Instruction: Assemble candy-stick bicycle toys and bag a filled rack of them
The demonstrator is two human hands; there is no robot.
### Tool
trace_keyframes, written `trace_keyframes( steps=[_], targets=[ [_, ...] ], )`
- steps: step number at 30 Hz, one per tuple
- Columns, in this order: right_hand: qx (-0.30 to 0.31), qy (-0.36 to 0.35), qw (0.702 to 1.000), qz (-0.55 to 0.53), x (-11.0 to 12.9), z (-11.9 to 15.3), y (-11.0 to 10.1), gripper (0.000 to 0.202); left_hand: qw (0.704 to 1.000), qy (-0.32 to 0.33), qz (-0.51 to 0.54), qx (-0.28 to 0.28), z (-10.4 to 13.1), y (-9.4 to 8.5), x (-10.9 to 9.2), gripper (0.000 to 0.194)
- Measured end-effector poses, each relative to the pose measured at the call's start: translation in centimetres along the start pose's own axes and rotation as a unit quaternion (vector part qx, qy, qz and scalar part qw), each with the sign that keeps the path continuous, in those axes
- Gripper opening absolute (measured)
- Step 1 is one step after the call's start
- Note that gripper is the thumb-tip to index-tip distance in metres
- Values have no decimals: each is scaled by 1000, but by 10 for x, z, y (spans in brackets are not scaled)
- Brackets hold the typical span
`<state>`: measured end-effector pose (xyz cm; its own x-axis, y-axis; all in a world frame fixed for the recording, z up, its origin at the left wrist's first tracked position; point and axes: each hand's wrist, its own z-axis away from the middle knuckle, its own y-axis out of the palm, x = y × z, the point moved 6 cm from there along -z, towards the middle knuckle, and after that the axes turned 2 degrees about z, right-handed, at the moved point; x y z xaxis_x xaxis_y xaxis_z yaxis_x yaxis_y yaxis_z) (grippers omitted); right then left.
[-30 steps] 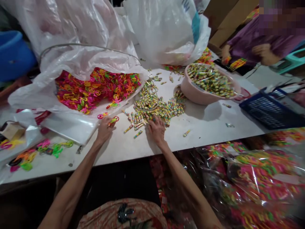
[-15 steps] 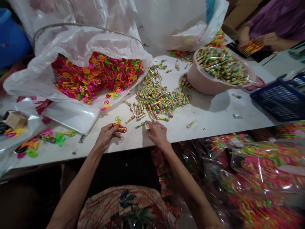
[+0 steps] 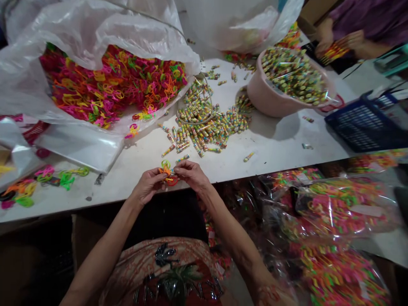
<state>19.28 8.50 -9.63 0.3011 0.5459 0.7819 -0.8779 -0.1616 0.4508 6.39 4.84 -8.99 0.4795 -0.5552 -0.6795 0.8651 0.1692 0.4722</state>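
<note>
Over the table's front edge my left hand point(image 3: 151, 183) pinches a small bunch of plastic toy pieces point(image 3: 166, 171), orange in the middle, with a green ring above and a red one below. My right hand point(image 3: 192, 173) meets it from the right, its fingers closed on a small candy tube point(image 3: 172, 171) mostly hidden by fingertips. Just behind the hands lies a loose candy tube point(image 3: 182, 159). Farther back spreads a heap of candy tubes point(image 3: 212, 127). An open white plastic bag point(image 3: 140, 46) holds many bright plastic toy pieces point(image 3: 127, 91) at the left.
A pink basin point(image 3: 266, 95) full of candy tubes and a blue basket point(image 3: 366, 121) stand at the right. Clear plastic bags point(image 3: 83, 142) and loose toy pieces point(image 3: 65, 178) lie left. Packed bags point(image 3: 344, 212) sit below the table. Another person's hands point(image 3: 353, 40) hold colourful pieces.
My right hand has moved left from the tube heap, bringing a candy tube up to the toy pieces. My left hand has shifted slightly right. The whole view has tilted a little.
</note>
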Motion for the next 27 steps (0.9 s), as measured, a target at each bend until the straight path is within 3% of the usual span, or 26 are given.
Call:
trace_keyframes(
  steps=[3, 12, 17, 20, 24, 26, 27],
  targets=[
    [24, 15, 1000, -3, -3, 2, 2, 30, 1000, -1, 3, 0, 2, -2, -2, 37],
    [15, 5, 1000, 10, -3, 11, 3, 31, 1000, -13, -27, 1, 6, 0, 7, 40],
    [-74, -60, 992, 87, -5, 25, -2, 25, 995, 30, -76, -55, 6, 2, 11, 41],
    [-162, -140, 958, 189, 2, 35, -8, 18, 988, 56, -104, -95, 4, 4, 15, 41],
    [-135, -109, 943, 284, 10, 36, -35, 25, 979, 55, -194, -24, 0, 17, 22, 39],
    [-171, -143, 899, 376, 30, 38, -58, 28, 947, 128, -293, -25, -3, 17, 9, 36],
    [-220, -186, 855, 432, 45, 40, -67, 28, 917, 187, -347, -50, -4, 15, -6, 32]
  ],
)
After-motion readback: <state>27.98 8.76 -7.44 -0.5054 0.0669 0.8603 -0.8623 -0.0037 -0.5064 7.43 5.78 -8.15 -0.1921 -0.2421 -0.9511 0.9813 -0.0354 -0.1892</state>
